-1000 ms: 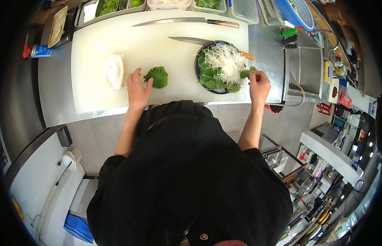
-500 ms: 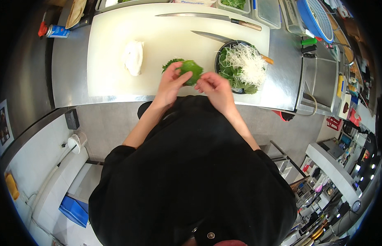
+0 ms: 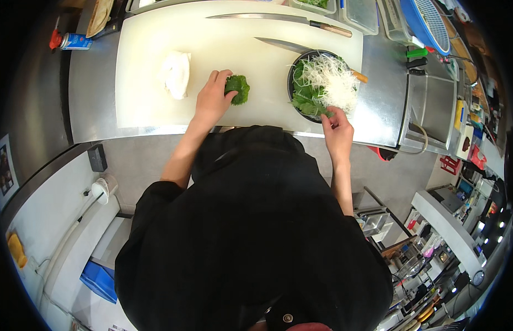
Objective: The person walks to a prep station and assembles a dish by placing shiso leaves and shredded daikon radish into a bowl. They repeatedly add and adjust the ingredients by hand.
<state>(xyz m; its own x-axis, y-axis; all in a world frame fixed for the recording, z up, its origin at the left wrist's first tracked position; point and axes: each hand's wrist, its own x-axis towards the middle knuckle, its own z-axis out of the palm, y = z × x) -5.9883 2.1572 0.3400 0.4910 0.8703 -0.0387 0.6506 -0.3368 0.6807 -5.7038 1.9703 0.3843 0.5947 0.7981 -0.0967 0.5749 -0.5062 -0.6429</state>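
My left hand [image 3: 213, 99] is closed on the left edge of a small stack of serrated green leaves [image 3: 238, 89], thumb on the near side, on the white cutting board [image 3: 267, 71]. My right hand [image 3: 339, 131] pinches a green leaf [image 3: 312, 108] at the near rim of a dark round bowl [image 3: 291, 83]. Heaped in that bowl are more leaves and white shreds [image 3: 332, 81]. Left of my left hand lies a crumpled white cloth [image 3: 175, 74].
A long knife [image 3: 262, 17] lies along the board's far side. Another knife [image 3: 281, 43] lies partly hidden by the bowl. Lidded containers [image 3: 358, 15] and a blue basket [image 3: 424, 25] stand at the far right, above a sink [image 3: 430, 105]. A blue can [image 3: 76, 41] stands far left.
My hands, together over the green leaves before, have parted. The left moved slightly left, staying with the stack; the right moved right to the bowl and pinches a leaf there.
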